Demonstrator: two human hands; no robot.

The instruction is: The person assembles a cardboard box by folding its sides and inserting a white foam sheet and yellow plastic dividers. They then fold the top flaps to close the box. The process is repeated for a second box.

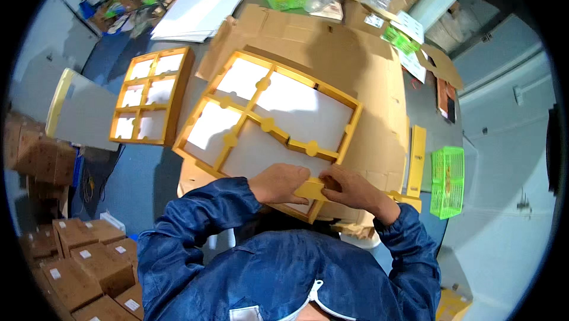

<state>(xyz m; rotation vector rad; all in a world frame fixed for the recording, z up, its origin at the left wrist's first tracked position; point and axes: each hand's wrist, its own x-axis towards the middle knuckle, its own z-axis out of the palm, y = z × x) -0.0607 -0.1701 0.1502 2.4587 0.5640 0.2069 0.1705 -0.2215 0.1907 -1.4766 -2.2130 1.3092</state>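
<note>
A shallow yellow frame (228,66) with a pale base lies tilted on cardboard in front of me, split by yellow dividers with rounded tabs into compartments of differing size. At its near edge, my left hand (280,183) and my right hand (357,191) grip a short flat yellow strip (309,189) between them. The left thumb and fingers close on the strip's left end. On its right end, the right fingers are bent in a pinch. Part of the frame's near side is hidden under my hands.
A smaller yellow compartment box (172,108) stands left of the frame. White sheets (198,13) are stacked behind it. Flattened cardboard (379,137) covers the table. Yellow strips (416,158) and a green basket (447,182) are at the right; brown cartons (101,265) stand lower left.
</note>
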